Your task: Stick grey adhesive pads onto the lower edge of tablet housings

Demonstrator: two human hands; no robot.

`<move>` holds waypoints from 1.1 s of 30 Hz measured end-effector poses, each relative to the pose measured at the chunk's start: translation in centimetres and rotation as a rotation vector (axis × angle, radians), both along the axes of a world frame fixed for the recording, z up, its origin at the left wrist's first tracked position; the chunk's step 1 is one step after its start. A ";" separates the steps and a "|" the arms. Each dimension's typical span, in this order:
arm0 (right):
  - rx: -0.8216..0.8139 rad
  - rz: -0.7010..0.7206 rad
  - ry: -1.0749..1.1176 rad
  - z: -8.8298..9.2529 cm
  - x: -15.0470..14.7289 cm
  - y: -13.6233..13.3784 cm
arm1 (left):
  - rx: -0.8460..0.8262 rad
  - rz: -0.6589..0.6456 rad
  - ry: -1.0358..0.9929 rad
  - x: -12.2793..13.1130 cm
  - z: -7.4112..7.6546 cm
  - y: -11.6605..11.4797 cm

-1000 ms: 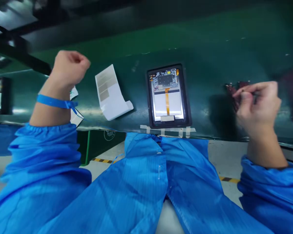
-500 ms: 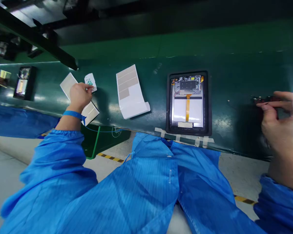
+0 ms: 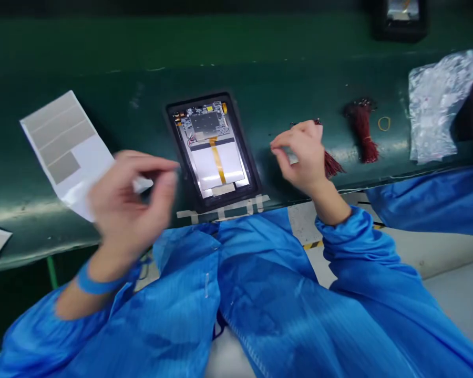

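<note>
An opened tablet [image 3: 205, 157] lies in a black tray [image 3: 256, 181], showing its circuit board, silvery battery area and an orange ribbon strip. My left hand [image 3: 130, 202], blurred and wearing a blue wristband, hovers left of the tray with thumb and index finger pinched together. Whatever sits at those fingertips is too small to name. To the right of the tray, my right hand [image 3: 301, 155] is also closed in a pinch; its content cannot be made out. Behind that hand lies a bundle of dark red wires [image 3: 333, 166], partly covered.
A white sheet with grey labels [image 3: 61, 142] lies at the left, partly behind my left hand. On the right are a second red wire bundle [image 3: 363, 131], a rubber band [image 3: 383, 124] and clear plastic bags [image 3: 433, 110]. Another device in a black tray [image 3: 400, 26] stands at the back.
The view has swung to the right. My left hand has left the small white sheet with green dots and come near the tablet. My right hand has come inward from the wires.
</note>
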State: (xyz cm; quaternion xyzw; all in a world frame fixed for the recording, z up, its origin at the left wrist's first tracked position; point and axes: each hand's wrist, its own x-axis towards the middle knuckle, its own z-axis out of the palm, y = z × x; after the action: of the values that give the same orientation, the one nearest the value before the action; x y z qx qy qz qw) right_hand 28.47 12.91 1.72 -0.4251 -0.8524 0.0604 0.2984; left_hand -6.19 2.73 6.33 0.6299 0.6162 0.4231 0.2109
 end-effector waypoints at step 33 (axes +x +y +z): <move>-0.385 0.479 -0.081 -0.1 -4.1 -4.0 | -0.043 -0.204 0.246 5.3 -4.5 -2.3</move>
State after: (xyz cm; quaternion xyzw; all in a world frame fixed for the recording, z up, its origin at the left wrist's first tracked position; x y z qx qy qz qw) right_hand 24.37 8.92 1.57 -0.2630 -0.9123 0.2725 0.1556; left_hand -0.89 0.44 1.82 0.7317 0.5791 0.3058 0.1894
